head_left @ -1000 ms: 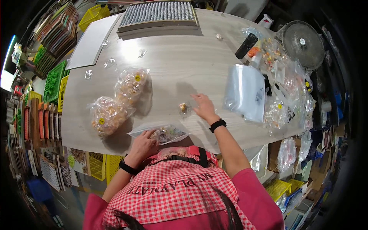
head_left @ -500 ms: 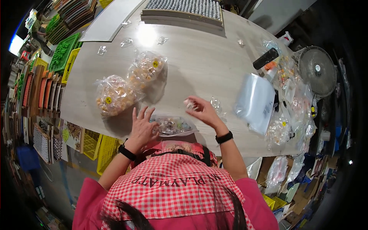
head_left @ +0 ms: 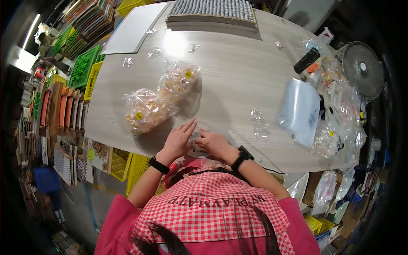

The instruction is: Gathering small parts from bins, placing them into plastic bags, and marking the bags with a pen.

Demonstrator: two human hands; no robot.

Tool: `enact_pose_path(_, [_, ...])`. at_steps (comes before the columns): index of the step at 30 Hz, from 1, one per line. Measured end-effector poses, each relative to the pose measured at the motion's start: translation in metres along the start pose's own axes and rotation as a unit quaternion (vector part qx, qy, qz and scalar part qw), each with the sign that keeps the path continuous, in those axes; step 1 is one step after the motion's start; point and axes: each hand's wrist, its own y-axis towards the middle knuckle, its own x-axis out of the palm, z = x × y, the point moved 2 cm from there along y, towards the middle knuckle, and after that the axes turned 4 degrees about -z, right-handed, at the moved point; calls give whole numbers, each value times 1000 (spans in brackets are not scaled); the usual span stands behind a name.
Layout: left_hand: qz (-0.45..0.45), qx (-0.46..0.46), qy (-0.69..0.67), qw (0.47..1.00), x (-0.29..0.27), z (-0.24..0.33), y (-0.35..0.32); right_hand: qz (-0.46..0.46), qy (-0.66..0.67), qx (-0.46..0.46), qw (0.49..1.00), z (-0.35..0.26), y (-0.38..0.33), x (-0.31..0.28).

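Observation:
At the table's near edge a clear plastic bag [head_left: 196, 151] of small pieces lies mostly hidden under and between my hands. My left hand [head_left: 179, 140] rests against the bag's left side, its fingers stretched out. From the right, my right hand [head_left: 216, 145] reaches over the bag with curled fingers; what they pinch is hidden. Beyond my left hand sit two filled clear bags of orange and cream pieces, a nearer bag [head_left: 146, 112] and a farther bag [head_left: 178, 83], each with a round yellow sticker.
Flat clear plastic sleeves [head_left: 299, 110] lie on the right, beside a black cylinder [head_left: 307, 60] and a fan [head_left: 363, 70]. Scraps of clear film [head_left: 257, 121] dot the table. A tray of grey pieces [head_left: 212, 10] and a white board [head_left: 134, 29] are at the far side.
My right hand has come left and down onto the bag; the small whitish thing it held no longer shows. The left hand's fingers now point more to the right. The whole view has shifted.

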Motion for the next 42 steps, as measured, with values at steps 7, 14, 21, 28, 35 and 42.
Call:
enact_pose_path(7, [84,39,-7,996,4,-17,-1,88,200,-42,975,17,-9,10])
enact_pose_path(14, [210,31,-26,977,-4,-44,-16,176,49,191,964,21,-106,-59])
enact_pose_path(21, [243,65,22,968,-10,-1,25,229,0,180,957,43,-99,-23])
enact_pose_path(28, [119,238,-10,964,25,89,55,256,109,202,939,58,-99,5])
enact_pose_path(35, [150,246,-35,957,36,92,67,249,141,238,928,54,-101,-9])
enact_pose_path(42, [131,213,-18,968,41,78,77,260,106,201,938,55,-84,-9])
